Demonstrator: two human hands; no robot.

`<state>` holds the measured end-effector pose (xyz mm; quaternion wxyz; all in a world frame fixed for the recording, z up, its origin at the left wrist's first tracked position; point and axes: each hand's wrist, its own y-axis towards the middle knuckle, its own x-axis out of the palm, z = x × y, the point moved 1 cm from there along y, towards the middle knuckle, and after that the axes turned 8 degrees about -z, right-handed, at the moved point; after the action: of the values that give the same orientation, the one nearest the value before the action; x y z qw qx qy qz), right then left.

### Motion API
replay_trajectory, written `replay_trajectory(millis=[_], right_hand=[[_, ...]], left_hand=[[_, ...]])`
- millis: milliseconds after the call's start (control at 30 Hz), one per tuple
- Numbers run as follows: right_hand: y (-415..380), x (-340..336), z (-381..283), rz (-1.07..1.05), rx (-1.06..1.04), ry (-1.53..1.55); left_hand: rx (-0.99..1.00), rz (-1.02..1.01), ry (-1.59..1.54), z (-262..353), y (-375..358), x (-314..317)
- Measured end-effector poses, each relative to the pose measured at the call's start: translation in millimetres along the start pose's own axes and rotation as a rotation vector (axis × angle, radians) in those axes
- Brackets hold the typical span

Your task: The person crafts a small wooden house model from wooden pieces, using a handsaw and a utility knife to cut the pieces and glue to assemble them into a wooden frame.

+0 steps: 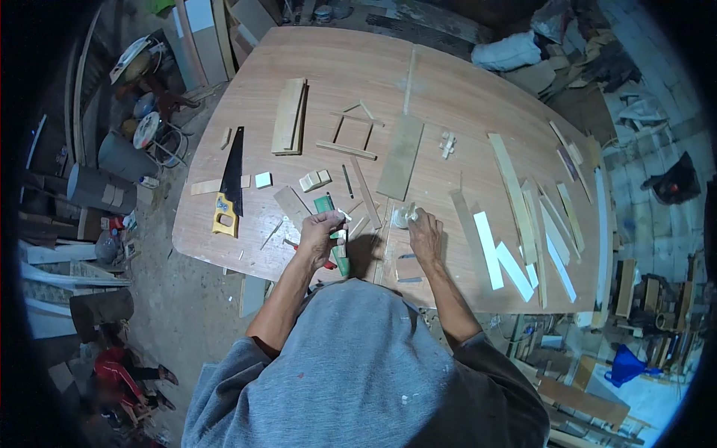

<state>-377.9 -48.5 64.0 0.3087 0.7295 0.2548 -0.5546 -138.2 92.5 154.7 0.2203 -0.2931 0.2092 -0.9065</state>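
Observation:
My left hand is closed in a pinch round a small pale piece, too small to make out fully. Under and beside that hand lies a long green tool or strip, with red handle-like parts showing by the wrist. My right hand has its fingers curled at a small clear jar; whatever they pinch at its rim is not clear. Ahead of the hands are notched wooden blocks, a thin reddish wooden strip and a flat greenish board.
On the wooden table lie a yellow-handled handsaw, stacked boards, a small stick frame and a pale wooden piece. Several long strips cover the right side. Another person is low at the left.

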Motion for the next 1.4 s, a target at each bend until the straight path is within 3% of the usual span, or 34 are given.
replay_trajectory(millis=[200,400,567,800,867,1067,1133,1200,1400], right_hand=[[7.4,2.7,5.1,0.014,-0.052,0.111],[9.8,-8.1,-1.6,0.046,0.044,0.167],[8.8,3.8,7.6,0.016,-0.05,0.132],[21.5,-46.4,-42.6,0.044,0.063,0.175],[25.8,-55.3,-66.4,0.102,-0.23,0.359],[51.9,-73.5,-119.9,0.064,-0.218,0.728],[55.9,-77.6,-121.5,0.068,-0.238,0.704],[57.7,-83.9,-121.5,0.065,-0.33,0.485],[58.8,-97.0,-126.9,0.027,-0.354,0.43]], left_hand=[[-0.018,-0.061,-0.166,2.8,3.2,-5.8],[-0.052,-0.068,-0.229,3.1,3.4,-5.7],[-0.068,-0.059,-0.256,0.4,6.6,-7.1],[-0.008,0.018,-0.133,2.5,5.0,0.9],[-0.039,0.009,-0.12,0.2,7.7,1.2],[-0.016,0.028,-0.034,6.3,0.4,7.9],[-0.011,0.011,-0.026,5.3,-0.8,7.0],[-0.003,-0.006,-0.021,4.6,-1.9,7.1],[0.029,-0.035,0.039,5.8,-4.6,4.2]])
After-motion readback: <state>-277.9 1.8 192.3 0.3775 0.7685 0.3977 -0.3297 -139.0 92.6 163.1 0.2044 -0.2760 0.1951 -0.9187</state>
